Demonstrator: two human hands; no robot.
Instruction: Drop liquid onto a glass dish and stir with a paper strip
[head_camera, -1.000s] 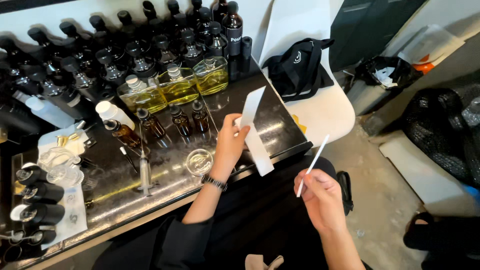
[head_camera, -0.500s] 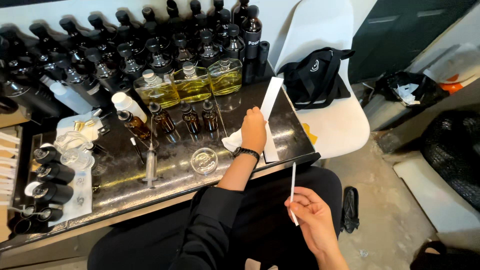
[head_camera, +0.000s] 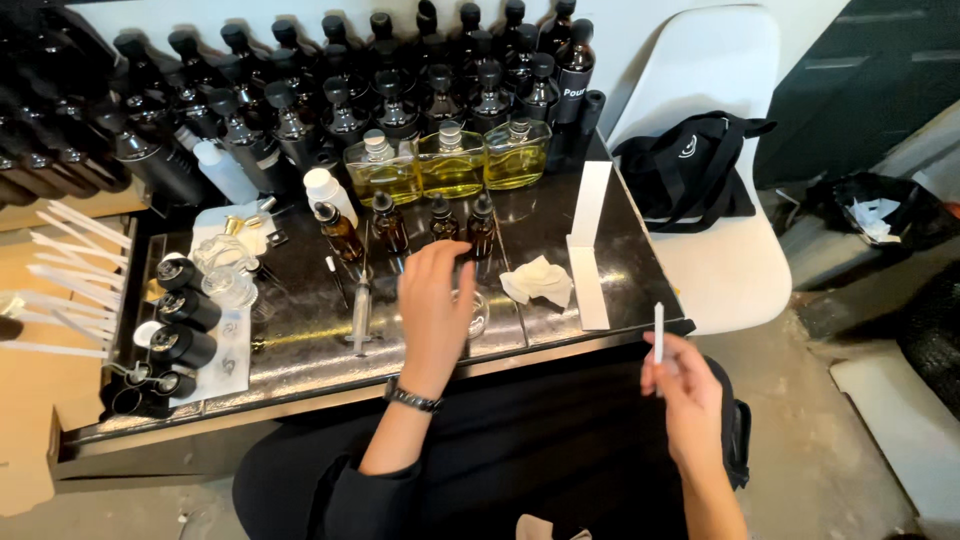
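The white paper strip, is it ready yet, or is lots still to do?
Probably about midway. Done: a folded white card stands on the black tray beside a crumpled tissue. In hand: the right hand pinches the white strip off the tray's edge; the left hand reaches over the small amber dropper bottles, grip unclear. Left: the strip shows no stain, and the bottles seem capped.

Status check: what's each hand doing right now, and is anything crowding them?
Left hand over small glass dish. Right hand holds white paper strip upright, off table. Amber dropper bottles close behind left.
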